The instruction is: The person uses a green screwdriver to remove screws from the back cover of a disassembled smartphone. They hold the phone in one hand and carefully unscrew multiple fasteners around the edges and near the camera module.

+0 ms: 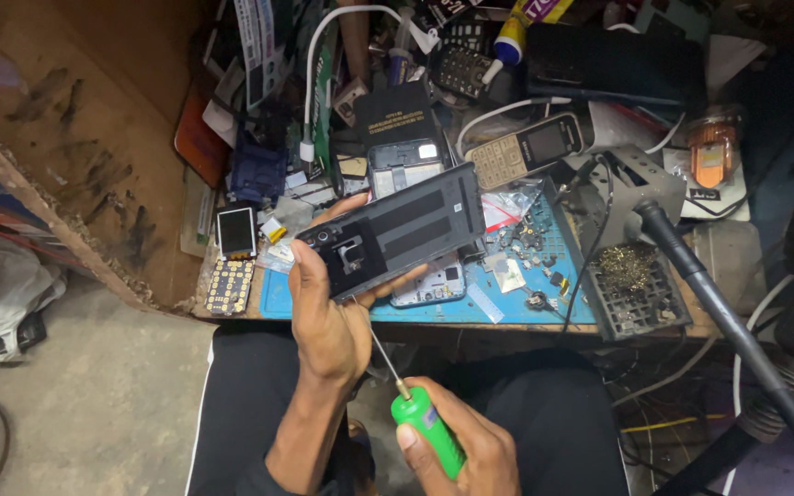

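left hand (pixel 328 317): fingers clamped round one end of a dark phone back cover (pixel 392 230), thumb along the lower edge, fingertips wrapped over the far side.
phone back cover: held above the near edge of the workbench, tilted, inner face up, with black adhesive strips and a camera cut-out near the gripped end.
right hand (pixel 461 450): closed round the green handle of a screwdriver (pixel 420 413), low in the view over the person's lap.
screwdriver: thin metal shaft slanting up and left toward the underside of the cover; the tip is hidden behind the left hand, so contact cannot be told.
blue work mat (pixel 526 308): on the bench under the cover, scattered with small screws and parts.
opened phone body (pixel 429 285): lying on the mat just under the held cover.
keypad phone (pixel 526 147): beige, lying further back on the bench.
small display module (pixel 236 230): at the left edge of the bench, a keypad board just below it.
solder tip cleaner (pixel 631 276): black stand with brass wool, right of the mat.
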